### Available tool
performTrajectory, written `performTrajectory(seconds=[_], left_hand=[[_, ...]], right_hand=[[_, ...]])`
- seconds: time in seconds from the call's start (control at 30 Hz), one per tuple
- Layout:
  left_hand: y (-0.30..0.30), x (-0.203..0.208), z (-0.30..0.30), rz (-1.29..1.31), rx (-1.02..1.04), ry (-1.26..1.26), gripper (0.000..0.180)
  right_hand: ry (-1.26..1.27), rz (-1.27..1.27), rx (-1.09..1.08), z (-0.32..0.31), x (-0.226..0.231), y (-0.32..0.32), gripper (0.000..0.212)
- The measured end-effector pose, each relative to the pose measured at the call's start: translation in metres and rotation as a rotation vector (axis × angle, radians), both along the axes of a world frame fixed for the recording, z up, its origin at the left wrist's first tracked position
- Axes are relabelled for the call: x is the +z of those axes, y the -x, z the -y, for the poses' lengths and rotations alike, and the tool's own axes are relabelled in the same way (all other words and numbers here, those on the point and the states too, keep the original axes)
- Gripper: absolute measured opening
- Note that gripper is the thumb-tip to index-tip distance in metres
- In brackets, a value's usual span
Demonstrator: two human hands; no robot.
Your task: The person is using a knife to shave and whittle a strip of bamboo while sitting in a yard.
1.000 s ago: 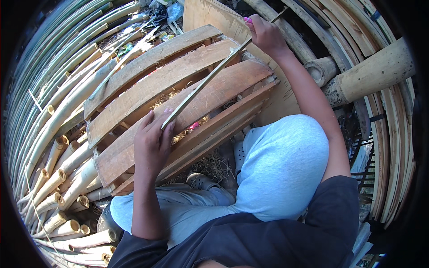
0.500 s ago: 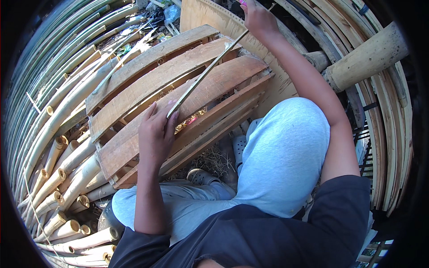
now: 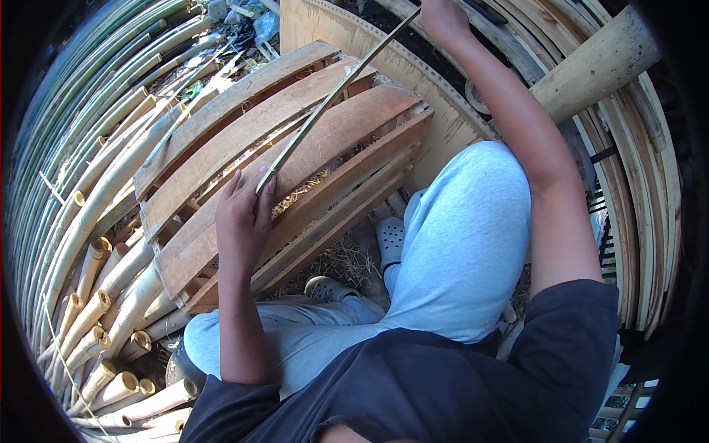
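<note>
Both hands (image 3: pixel 244 218) grip a thin bamboo strip (image 3: pixel 332 96) above wooden slats (image 3: pixel 244 140).

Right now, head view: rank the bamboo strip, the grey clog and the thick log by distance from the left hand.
From the left hand:
1. Bamboo strip, its near end under the fingertips.
2. Grey clog, to the right, below the slatted wooden frame.
3. Thick log, far upper right.

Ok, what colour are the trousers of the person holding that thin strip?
Light grey trousers, clearest in the head view, the only one here.
</note>
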State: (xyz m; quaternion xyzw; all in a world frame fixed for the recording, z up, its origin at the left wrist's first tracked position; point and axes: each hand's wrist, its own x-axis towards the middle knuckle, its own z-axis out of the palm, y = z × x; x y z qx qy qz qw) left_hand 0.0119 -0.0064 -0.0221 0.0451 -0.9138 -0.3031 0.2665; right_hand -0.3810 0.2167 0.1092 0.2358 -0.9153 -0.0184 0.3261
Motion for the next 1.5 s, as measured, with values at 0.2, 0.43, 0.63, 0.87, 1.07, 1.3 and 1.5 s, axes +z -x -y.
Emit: performTrajectory(seconds=[0.2,0.43,0.63,0.87,1.07,1.3,1.5], left_hand=[[0.007,-0.002,-0.001,-0.048,0.038,0.012,0.025],[0.008,-0.001,-0.001,-0.06,0.005,0.046,0.022],[0.001,0.002,0.002,0.012,0.018,0.025,0.022],[0.005,0.0,-0.001,-0.064,0.008,0.03,0.026],[0.003,0.002,0.002,-0.026,0.001,0.003,0.025],[-0.001,0.001,0.003,-0.011,0.0,0.022,0.025],[0.004,-0.005,0.003,-0.085,-0.001,-0.01,0.024]], right_hand=[[0.087,-0.09,0.074,-0.017,0.003,0.01,0.017],[-0.107,-0.289,0.204,-0.017,-0.051,0.028,0.027],[-0.129,-0.777,0.265,0.065,-0.079,0.03,0.014],[-0.351,-0.872,0.182,0.085,-0.04,0.04,0.016],[-0.368,-0.938,0.312,0.085,-0.063,0.008,0.014],[-0.435,-0.873,0.296,0.063,-0.063,0.005,0.014],[-0.617,-0.913,0.082,0.063,-0.057,0.001,0.011]])
